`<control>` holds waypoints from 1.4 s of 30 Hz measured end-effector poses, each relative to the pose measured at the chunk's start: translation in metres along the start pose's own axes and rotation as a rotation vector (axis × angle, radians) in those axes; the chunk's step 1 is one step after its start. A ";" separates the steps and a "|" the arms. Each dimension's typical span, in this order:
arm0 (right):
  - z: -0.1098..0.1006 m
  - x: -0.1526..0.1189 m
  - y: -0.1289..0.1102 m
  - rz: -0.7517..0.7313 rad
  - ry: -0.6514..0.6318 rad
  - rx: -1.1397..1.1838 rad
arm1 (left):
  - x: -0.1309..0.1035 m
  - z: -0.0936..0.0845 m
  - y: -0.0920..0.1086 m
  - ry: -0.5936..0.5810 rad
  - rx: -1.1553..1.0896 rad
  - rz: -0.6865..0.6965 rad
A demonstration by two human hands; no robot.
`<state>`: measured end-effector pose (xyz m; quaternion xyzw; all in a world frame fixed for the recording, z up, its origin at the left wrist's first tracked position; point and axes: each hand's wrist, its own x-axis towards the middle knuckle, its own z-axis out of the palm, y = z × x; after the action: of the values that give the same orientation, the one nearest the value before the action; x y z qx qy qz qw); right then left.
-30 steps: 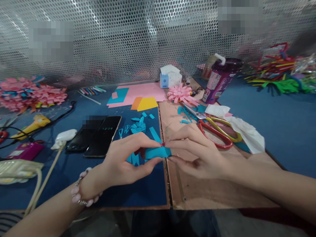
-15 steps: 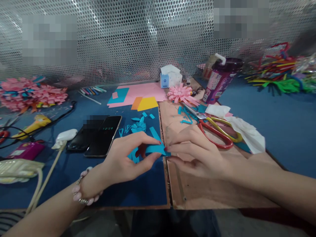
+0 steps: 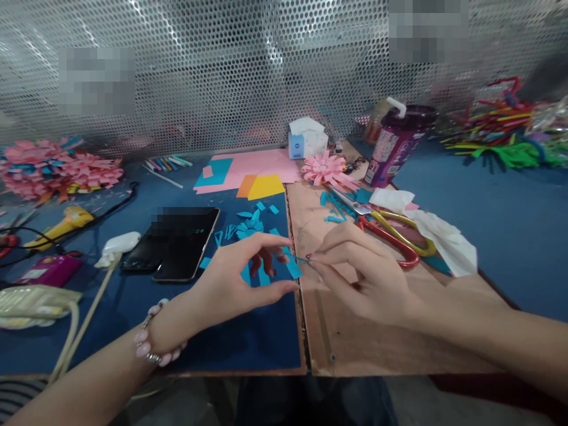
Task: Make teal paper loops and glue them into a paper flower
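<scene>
Between thumb and fingertips, my right hand point(image 3: 366, 275) pinches a small blue paper strip point(image 3: 302, 259), seen almost edge-on. My left hand point(image 3: 248, 269) is open just to the left of it, thumb and forefinger spread apart, and a bead bracelet circles that wrist. Beneath and behind the left fingers lie more blue paper strips point(image 3: 292, 270), partly hidden. A blue paper flower point(image 3: 251, 225) with pointed petals sits beyond the left hand, with small blue cut-offs around it. Past my right hand rest large scissors point(image 3: 402, 254) with one red and one yellow handle.
Two phones point(image 3: 190, 248) lie left, near a white plug point(image 3: 122, 241) and a yellow glue gun point(image 3: 66, 223). Pink and yellow paper point(image 3: 266, 187), a pink paper flower point(image 3: 326, 168) and a tissue pack point(image 3: 307, 139) are behind. A purple cup point(image 3: 399, 145) with a straw stands right, beside crumpled tissue point(image 3: 448, 239).
My left thumb and forefinger have come off the blue strip and spread apart. The strip is now in my right hand alone, turned almost edge-on.
</scene>
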<state>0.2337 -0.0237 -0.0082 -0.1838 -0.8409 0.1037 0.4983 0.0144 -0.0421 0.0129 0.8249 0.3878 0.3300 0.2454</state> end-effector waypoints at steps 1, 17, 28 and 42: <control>0.000 0.000 0.000 0.012 0.006 -0.002 | 0.000 0.000 0.000 0.006 0.016 0.000; 0.004 0.010 -0.013 0.585 -0.198 0.263 | 0.010 -0.035 -0.003 0.435 0.109 0.015; 0.035 0.035 -0.020 1.249 -0.459 0.617 | -0.040 -0.058 -0.007 -0.203 0.411 0.135; 0.047 0.041 -0.029 0.825 -0.569 0.363 | -0.087 -0.073 -0.006 -0.153 0.449 0.062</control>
<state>0.1688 -0.0329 0.0126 -0.3748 -0.7692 0.4806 0.1921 -0.0842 -0.0979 0.0263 0.8928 0.4063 0.1795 0.0742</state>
